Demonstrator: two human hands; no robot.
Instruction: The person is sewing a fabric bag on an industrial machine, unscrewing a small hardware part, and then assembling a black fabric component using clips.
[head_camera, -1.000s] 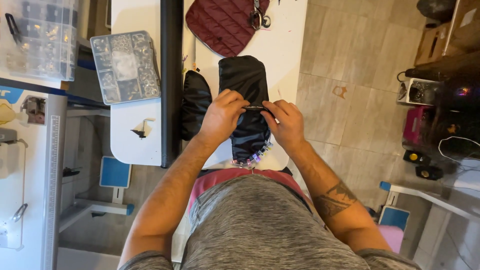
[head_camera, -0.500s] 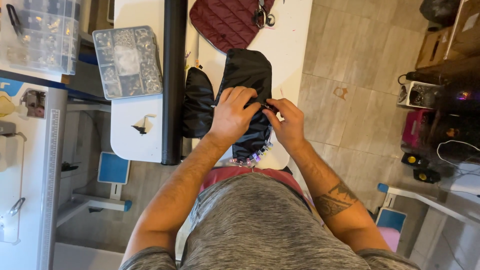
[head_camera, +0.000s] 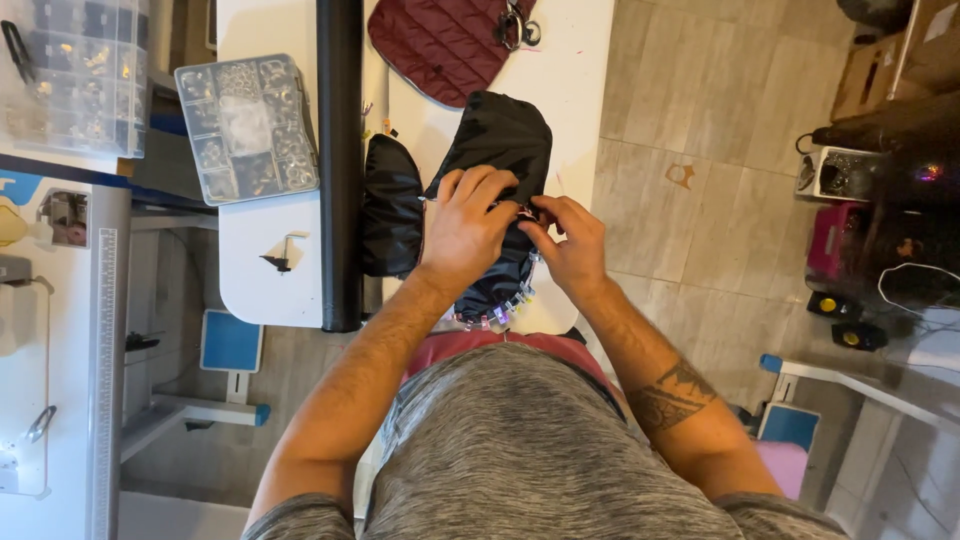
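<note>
On the white table (head_camera: 585, 80), left hand (head_camera: 465, 225) lay flat, fingers curled, on black fabric piece (head_camera: 500, 145); right hand (head_camera: 570, 240) pinched its edge.

A sewing workshop: a white worktable (head_camera: 580, 90) carries a maroon quilted piece (head_camera: 440, 40) at its far end. Left of the table lies a clear parts box (head_camera: 245, 125) of metal fittings; right of it, tiled floor (head_camera: 700, 120).
</note>
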